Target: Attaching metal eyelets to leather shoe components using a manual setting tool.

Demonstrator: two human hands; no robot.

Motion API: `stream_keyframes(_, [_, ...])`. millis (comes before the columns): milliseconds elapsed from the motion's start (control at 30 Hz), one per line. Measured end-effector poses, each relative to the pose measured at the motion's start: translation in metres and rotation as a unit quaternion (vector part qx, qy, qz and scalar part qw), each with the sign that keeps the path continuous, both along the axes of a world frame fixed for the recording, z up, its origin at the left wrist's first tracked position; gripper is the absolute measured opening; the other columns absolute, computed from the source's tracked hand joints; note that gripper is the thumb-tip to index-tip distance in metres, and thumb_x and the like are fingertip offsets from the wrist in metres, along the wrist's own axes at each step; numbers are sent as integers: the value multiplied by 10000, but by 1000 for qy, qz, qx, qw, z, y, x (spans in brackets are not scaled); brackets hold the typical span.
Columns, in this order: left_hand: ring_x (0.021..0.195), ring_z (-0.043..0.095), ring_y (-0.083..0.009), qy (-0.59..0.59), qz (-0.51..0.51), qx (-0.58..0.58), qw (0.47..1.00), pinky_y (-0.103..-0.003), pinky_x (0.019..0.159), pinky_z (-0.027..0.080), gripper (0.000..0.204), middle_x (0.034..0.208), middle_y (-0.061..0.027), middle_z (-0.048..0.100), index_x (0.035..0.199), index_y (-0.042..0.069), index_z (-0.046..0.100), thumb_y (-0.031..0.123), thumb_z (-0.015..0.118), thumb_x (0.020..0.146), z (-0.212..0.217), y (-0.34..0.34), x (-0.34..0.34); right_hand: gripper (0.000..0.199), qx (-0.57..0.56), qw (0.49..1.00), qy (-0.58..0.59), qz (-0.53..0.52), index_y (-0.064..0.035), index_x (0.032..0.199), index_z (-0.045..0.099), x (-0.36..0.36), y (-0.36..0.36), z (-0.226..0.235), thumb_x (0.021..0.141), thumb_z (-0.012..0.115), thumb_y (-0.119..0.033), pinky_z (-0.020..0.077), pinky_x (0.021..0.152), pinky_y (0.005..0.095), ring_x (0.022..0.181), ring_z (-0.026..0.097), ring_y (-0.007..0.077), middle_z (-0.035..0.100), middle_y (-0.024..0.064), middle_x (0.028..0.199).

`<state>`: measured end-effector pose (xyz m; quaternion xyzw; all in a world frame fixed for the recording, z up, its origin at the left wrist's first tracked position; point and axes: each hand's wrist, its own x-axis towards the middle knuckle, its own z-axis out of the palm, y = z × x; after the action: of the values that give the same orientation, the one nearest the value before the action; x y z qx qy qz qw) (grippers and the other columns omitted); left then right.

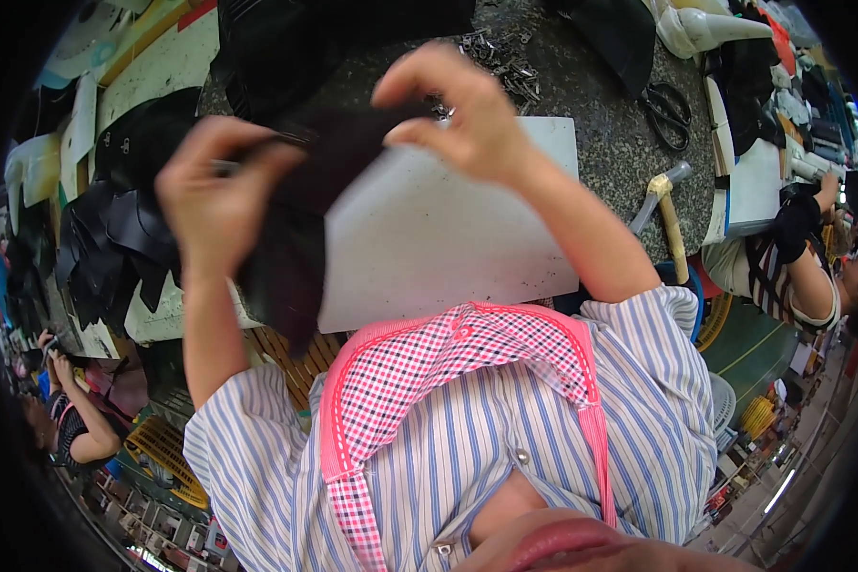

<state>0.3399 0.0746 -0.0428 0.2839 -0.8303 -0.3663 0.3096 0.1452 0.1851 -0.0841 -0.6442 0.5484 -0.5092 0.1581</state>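
My left hand (214,186) is closed on the edge of a dark, floppy piece of black material (338,157), which looks like leather or cloth. The piece hangs down beside my left forearm and covers the left part of a white board (448,238). Motion blurs the left fingers, and a small grey thing shows among them. Over the board's far edge, my right hand (467,119) is raised with thumb and forefinger curved apart, close to the piece's right end. Beyond it lies a heap of small metal parts (510,71) on the dark speckled tabletop (596,124).
Black-handled scissors (669,116) and a hammer-like tool with a tape-wrapped handle (673,229) lie at right. Stacked black pieces (114,234) sit at left, with more black material (343,38) at the back. Other people work at far right (801,257) and far left (81,424).
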Motion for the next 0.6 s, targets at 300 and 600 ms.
stream_keyframes(300, [736,573,-231,-269,285,-473,789,-326,607,474,565,881,-56,575,1112,171,554,476,675,652,-24,-128,79,168,163,947,242,-134,-108,840,580,-60,-1,-46,691,655,-124,447,603,288,698,563,185,551,24,717])
stream_keyframes(600, [663,555,-202,-73,-83,-158,981,-293,575,446,237,696,-43,563,880,103,633,180,700,666,-48,22,-54,131,204,915,298,-180,-144,813,591,-49,1,-33,697,644,-174,443,662,311,792,536,171,546,-2,739])
